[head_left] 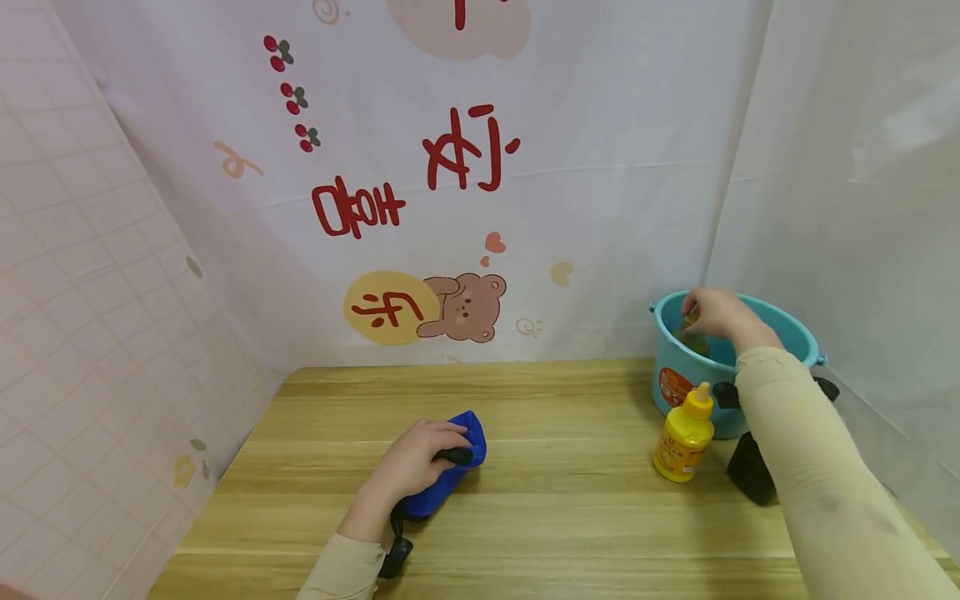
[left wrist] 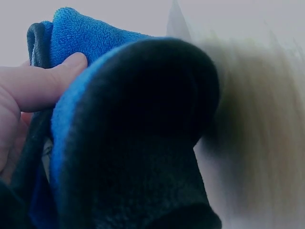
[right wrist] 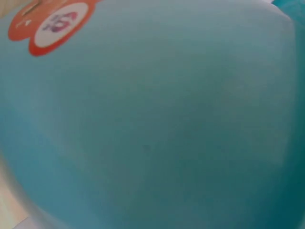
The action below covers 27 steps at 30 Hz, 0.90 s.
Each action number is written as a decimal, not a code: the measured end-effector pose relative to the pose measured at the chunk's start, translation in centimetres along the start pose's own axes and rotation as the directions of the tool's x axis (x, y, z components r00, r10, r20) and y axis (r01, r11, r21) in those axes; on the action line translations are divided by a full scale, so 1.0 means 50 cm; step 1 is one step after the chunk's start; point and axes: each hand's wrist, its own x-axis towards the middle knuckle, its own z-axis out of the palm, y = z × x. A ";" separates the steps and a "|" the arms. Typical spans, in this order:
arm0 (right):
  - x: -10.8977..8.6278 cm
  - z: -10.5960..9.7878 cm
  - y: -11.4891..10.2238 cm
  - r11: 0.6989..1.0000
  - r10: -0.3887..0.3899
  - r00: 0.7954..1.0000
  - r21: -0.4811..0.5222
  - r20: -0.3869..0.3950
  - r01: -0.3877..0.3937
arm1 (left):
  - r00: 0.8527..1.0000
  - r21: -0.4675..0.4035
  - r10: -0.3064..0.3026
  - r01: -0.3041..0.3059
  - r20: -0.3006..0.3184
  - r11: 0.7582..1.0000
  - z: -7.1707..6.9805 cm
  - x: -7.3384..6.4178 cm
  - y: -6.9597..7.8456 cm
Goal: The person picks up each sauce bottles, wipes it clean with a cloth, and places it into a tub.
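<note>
In the head view my left hand [head_left: 423,454] grips a folded blue cloth [head_left: 474,429] low over the wooden table. The left wrist view shows terry fabric with dark edging on this cloth [left wrist: 95,38], the thumb pressing on it. At the right my right hand [head_left: 723,315] reaches over the rim of a light blue bucket [head_left: 667,367]. Its fingers pinch the top of a small yellowish-brown thing [head_left: 696,343] inside the bucket; its kind I cannot tell. The bucket's outer wall [right wrist: 152,124] fills the right wrist view.
A yellow squeeze bottle [head_left: 684,437] with a pointed nozzle stands in front of the bucket. A black object [head_left: 750,471] sits to its right, partly hidden by my right forearm. A white printed curtain [head_left: 600,208] hangs behind the wooden table [head_left: 562,500].
</note>
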 end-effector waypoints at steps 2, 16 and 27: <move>0.001 0.004 0.002 1.000 0.002 1.000 0.001 0.005 -0.002 | 1.000 0.003 -0.001 0.001 0.000 1.000 0.001 0.000 0.000; 0.004 0.023 0.011 0.999 -0.027 1.000 -0.034 -0.002 0.027 | 1.000 0.002 -0.010 0.010 0.019 1.000 0.003 0.005 0.005; 0.003 0.026 0.009 1.000 -0.013 1.000 -0.020 0.017 0.013 | 1.000 0.014 0.006 -0.007 0.023 1.000 0.006 0.010 0.007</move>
